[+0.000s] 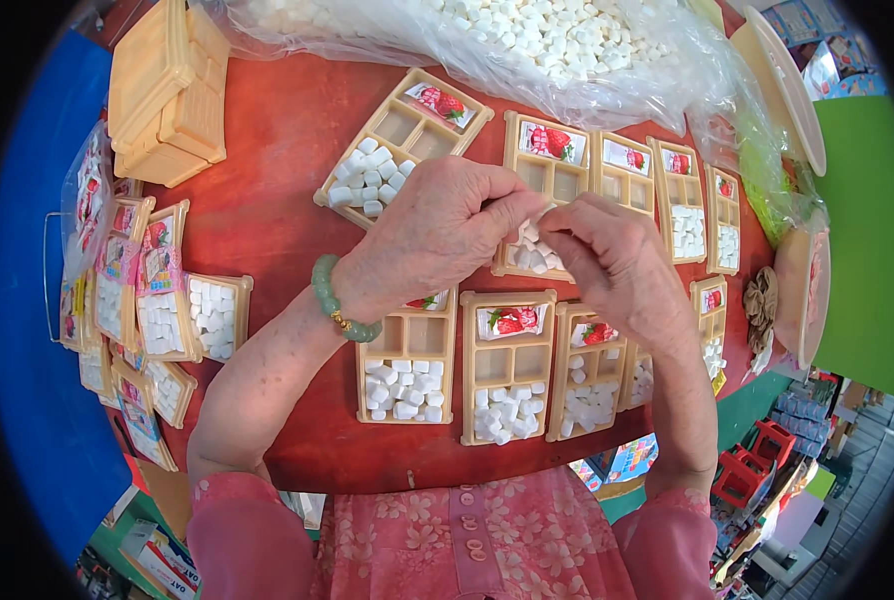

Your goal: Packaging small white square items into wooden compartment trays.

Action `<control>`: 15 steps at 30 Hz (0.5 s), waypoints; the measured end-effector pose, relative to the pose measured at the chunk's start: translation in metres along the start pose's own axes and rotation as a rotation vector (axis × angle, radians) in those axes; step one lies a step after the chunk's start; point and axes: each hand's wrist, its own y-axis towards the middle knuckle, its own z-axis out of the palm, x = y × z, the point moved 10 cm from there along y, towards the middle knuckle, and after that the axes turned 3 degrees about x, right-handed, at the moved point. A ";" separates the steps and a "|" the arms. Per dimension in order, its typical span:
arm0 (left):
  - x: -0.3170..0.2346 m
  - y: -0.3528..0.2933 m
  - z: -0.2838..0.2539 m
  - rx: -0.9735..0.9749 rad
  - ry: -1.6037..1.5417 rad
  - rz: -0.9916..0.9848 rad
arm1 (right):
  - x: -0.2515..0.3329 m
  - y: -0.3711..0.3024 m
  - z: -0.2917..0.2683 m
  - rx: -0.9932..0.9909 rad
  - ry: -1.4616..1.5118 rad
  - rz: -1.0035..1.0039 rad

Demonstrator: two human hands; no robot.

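My left hand [442,225], with a green bead bracelet [329,300] at its wrist, pinches thumb and finger together. Close against it, my right hand [622,250] is also closed in a pinch. Something small and whitish shows at the meeting fingertips, too covered to name. Both hands hover over a tan compartment tray [510,150] with a strawberry-printed packet [553,142] at its far end and white marshmallows [535,258] at its near end. Partly behind my left hand, a tilted tray [375,130] holds marshmallows [369,178] and a packet [441,104].
A large clear bag [687,75] of loose marshmallows lies at the back. Stacked tan trays [167,95] stand back left. Filled trays [162,310] pile up at the left. More filled trays [508,365] line the red table [277,230]. A round container [802,300] is at the right.
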 end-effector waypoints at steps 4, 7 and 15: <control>0.001 -0.001 0.004 -0.054 -0.176 0.017 | -0.025 -0.005 0.002 0.019 0.340 0.267; -0.007 -0.004 0.006 -0.062 -0.347 0.069 | -0.013 0.000 0.003 -0.002 0.611 0.212; -0.011 -0.003 0.007 0.038 -0.403 0.024 | -0.016 -0.004 -0.007 -0.067 0.611 0.101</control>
